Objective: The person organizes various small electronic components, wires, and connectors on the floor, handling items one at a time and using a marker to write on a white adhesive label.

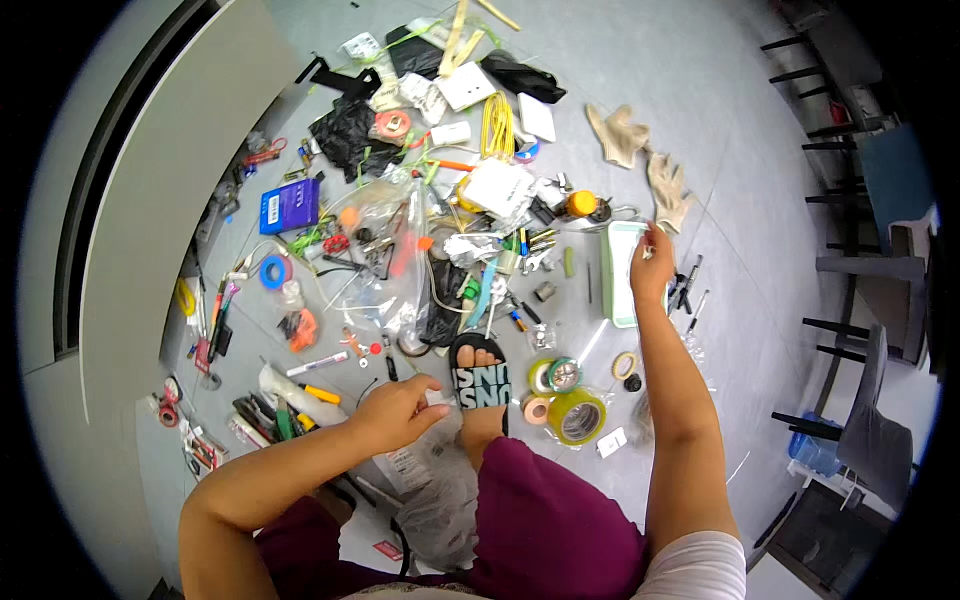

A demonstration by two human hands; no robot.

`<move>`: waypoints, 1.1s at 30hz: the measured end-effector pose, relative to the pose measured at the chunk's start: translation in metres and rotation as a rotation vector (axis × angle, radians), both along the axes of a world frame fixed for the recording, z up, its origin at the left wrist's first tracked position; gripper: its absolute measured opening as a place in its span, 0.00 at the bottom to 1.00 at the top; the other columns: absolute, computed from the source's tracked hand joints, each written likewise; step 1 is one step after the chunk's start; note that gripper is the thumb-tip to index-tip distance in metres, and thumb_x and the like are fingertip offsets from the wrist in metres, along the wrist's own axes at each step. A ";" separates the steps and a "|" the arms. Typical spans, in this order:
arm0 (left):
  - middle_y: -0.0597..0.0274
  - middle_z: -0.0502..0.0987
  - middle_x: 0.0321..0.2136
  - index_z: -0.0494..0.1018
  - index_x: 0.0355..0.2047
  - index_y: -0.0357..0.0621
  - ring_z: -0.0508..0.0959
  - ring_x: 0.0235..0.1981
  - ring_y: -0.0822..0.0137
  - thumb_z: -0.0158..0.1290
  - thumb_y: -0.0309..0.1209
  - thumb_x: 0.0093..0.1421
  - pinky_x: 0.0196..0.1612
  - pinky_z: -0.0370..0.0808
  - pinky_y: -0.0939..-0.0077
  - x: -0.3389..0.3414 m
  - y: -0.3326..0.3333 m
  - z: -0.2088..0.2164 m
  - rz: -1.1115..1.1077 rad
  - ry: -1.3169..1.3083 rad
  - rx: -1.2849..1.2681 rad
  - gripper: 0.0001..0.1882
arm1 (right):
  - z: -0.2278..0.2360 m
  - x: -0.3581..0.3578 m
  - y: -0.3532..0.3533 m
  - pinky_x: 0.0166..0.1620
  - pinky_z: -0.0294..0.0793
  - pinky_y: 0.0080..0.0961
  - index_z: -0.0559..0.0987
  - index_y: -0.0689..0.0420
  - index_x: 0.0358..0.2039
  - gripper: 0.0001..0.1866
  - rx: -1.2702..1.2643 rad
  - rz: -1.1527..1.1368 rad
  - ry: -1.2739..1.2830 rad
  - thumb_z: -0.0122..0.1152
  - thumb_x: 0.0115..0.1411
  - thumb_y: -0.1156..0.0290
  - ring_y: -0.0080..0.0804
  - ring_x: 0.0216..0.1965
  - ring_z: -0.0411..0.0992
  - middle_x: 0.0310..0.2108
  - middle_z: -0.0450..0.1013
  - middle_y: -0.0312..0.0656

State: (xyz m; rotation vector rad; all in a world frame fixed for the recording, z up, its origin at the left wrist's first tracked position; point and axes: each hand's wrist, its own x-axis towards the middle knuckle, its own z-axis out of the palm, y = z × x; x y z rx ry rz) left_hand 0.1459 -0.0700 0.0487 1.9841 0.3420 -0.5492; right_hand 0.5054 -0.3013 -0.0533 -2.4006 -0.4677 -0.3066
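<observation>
My left hand is above the floor beside my sandalled foot, its fingers loosely bent and the thumb apart from the index finger. Nothing shows between them. Below it lies a clear plastic bag. My right hand is over the right side of a pale green, white-bottomed rectangular box. Its fingers are pinched together around something small and whitish that I cannot make out. Just beyond that hand lie two beige work gloves. Black-handled tools lie right of the box.
A dense spread of items covers the floor: a purple-blue box, a yellow cord bundle, black plastic bags, rolls of tape and a blue tape ring. A grey cabinet borders the left; chairs stand at right.
</observation>
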 end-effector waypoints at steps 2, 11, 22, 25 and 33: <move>0.56 0.75 0.21 0.66 0.43 0.38 0.76 0.23 0.59 0.53 0.39 0.56 0.27 0.71 0.68 -0.004 0.001 -0.003 0.046 0.034 -0.018 0.21 | 0.001 -0.044 0.054 0.35 0.71 0.28 0.74 0.59 0.41 0.15 0.098 0.296 0.166 0.55 0.50 0.78 0.38 0.32 0.72 0.32 0.72 0.47; 0.61 0.69 0.31 0.64 0.43 0.36 0.69 0.25 0.68 0.61 0.38 0.48 0.30 0.69 0.75 -0.014 0.018 -0.103 1.050 0.007 0.066 0.27 | -0.014 -0.191 0.155 0.26 0.69 0.31 0.76 0.61 0.24 0.15 -0.043 0.479 0.574 0.62 0.51 0.60 0.38 0.21 0.70 0.20 0.72 0.45; 0.66 0.70 0.31 0.64 0.36 0.45 0.70 0.33 0.72 0.56 0.28 0.53 0.39 0.66 0.75 0.017 0.047 -0.096 1.661 0.065 -0.759 0.13 | 0.009 -0.190 0.217 0.34 0.72 0.35 0.76 0.63 0.34 0.24 -0.268 0.488 0.539 0.62 0.49 0.52 0.47 0.30 0.73 0.27 0.74 0.51; 0.66 0.71 0.32 0.62 0.36 0.45 0.70 0.33 0.73 0.57 0.26 0.53 0.39 0.66 0.75 0.015 0.031 -0.079 1.607 -0.169 -0.790 0.15 | -0.005 -0.175 0.214 0.33 0.71 0.34 0.76 0.64 0.35 0.21 -0.230 0.429 0.748 0.62 0.49 0.58 0.43 0.28 0.74 0.25 0.74 0.49; 0.64 0.69 0.39 0.61 0.43 0.43 0.69 0.37 0.73 0.59 0.34 0.53 0.42 0.66 0.77 -0.013 0.021 -0.056 1.427 -0.079 -0.943 0.22 | 0.065 -0.179 0.204 0.23 0.59 0.11 0.73 0.62 0.34 0.07 0.267 0.474 1.012 0.57 0.52 0.78 0.12 0.20 0.62 0.21 0.68 0.29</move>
